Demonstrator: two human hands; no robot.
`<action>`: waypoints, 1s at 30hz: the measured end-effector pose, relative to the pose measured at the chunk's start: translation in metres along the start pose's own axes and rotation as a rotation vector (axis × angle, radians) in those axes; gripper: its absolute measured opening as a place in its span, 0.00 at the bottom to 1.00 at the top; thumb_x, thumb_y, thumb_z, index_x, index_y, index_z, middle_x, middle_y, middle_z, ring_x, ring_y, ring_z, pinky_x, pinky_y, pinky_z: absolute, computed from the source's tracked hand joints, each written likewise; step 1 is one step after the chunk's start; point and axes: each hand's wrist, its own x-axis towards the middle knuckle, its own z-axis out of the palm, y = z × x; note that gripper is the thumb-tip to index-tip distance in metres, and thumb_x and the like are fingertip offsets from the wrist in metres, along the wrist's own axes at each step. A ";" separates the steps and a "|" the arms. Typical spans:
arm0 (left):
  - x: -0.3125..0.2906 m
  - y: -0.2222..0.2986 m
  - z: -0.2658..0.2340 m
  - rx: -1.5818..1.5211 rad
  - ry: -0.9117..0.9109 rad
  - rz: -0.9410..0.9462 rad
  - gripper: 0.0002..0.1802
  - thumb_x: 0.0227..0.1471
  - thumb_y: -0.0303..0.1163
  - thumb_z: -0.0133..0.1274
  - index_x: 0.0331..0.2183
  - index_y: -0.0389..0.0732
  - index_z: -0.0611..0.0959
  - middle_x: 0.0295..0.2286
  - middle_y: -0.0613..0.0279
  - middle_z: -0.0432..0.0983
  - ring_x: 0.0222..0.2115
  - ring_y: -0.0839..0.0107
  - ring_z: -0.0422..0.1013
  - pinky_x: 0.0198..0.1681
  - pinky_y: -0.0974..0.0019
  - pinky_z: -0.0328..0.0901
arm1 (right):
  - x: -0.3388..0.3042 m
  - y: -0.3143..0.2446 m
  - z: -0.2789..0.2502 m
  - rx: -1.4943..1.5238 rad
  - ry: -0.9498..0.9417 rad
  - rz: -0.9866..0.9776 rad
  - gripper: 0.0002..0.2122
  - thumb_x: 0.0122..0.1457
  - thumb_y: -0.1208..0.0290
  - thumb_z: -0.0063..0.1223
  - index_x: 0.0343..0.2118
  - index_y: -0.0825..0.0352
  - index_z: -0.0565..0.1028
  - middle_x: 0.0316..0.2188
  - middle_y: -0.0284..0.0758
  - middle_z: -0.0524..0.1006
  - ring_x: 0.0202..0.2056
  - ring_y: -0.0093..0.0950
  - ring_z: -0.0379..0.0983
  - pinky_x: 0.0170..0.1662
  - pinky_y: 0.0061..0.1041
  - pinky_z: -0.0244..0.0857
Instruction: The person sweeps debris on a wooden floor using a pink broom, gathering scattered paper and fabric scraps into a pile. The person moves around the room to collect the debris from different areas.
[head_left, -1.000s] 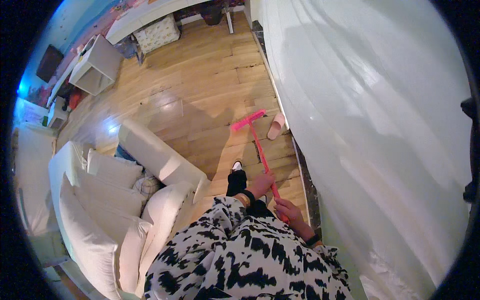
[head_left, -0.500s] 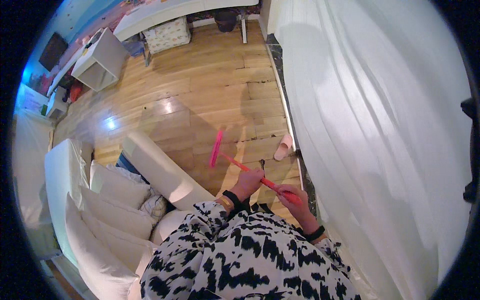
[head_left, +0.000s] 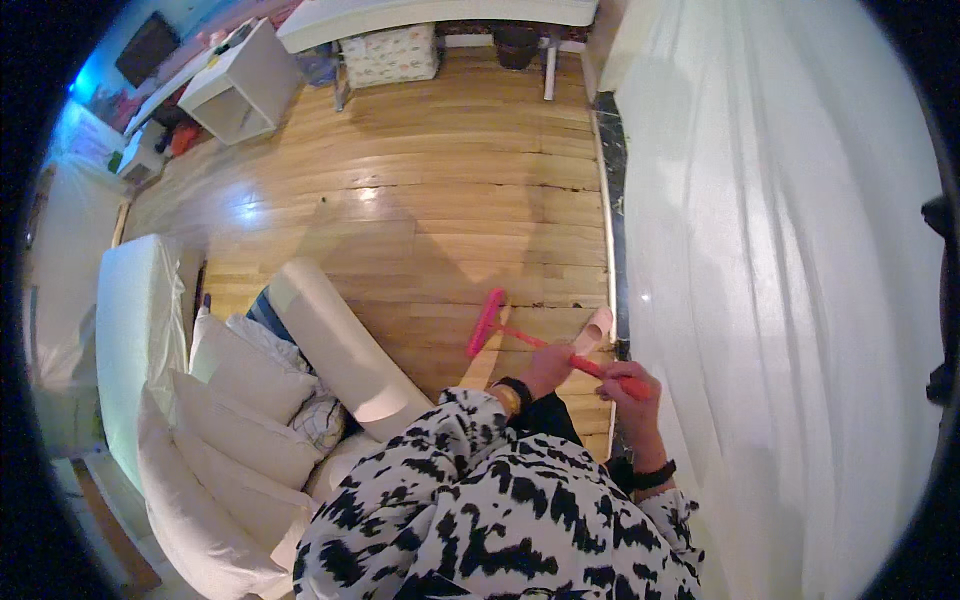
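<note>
Left hand: your left hand point(head_left: 548, 368) was wrapped around the middle of the pink broom's handle, fingers curled together over it, just above your patterned sleeve.
Right hand: your right hand point(head_left: 632, 392) gripped the near end of the same handle, fingers closed tight around it, a dark band on that wrist.
Pink broom: you held the pink broom point(head_left: 520, 338) with its handle running from your right hand up and left to the head point(head_left: 485, 323), which sat over the wooden floor point(head_left: 440, 200); whether the head touched the boards, you could not tell.
Slipper: a pale slipper point(head_left: 594, 331) lay on the floor just behind the broom handle, close to the white curtain point(head_left: 780, 280).
Sofa: the white sofa point(head_left: 300, 370) with its cushions stood left of the broom head, its rolled arm nearest to it.
Curtain: it hung right of the broom, filling that side.
Far from the broom: a white open cabinet point(head_left: 240, 85) and a patterned box point(head_left: 390, 55) stood at the floor's far edge.
</note>
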 end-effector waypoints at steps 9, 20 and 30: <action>0.120 0.038 -0.021 -0.235 0.179 0.189 0.08 0.50 0.35 0.57 0.30 0.41 0.79 0.27 0.51 0.76 0.31 0.49 0.74 0.31 0.55 0.67 | 0.098 -0.073 -0.014 -0.503 -0.134 -0.407 0.07 0.48 0.83 0.58 0.31 0.69 0.77 0.30 0.38 0.80 0.33 0.30 0.79 0.40 0.27 0.72; 0.228 0.064 -0.041 -0.437 0.175 0.171 0.13 0.56 0.37 0.50 0.25 0.39 0.76 0.23 0.60 0.74 0.26 0.67 0.72 0.34 0.65 0.68 | 0.161 -0.113 -0.060 -0.762 -0.282 -0.615 0.11 0.46 0.77 0.61 0.34 0.62 0.77 0.33 0.36 0.80 0.36 0.39 0.78 0.37 0.35 0.73; 0.286 0.008 0.010 -0.155 0.090 0.057 0.08 0.50 0.34 0.57 0.28 0.41 0.76 0.26 0.51 0.74 0.32 0.49 0.73 0.34 0.52 0.67 | 0.225 -0.069 -0.101 -0.368 -0.035 -0.380 0.08 0.48 0.84 0.61 0.32 0.67 0.77 0.32 0.41 0.80 0.34 0.35 0.79 0.41 0.29 0.72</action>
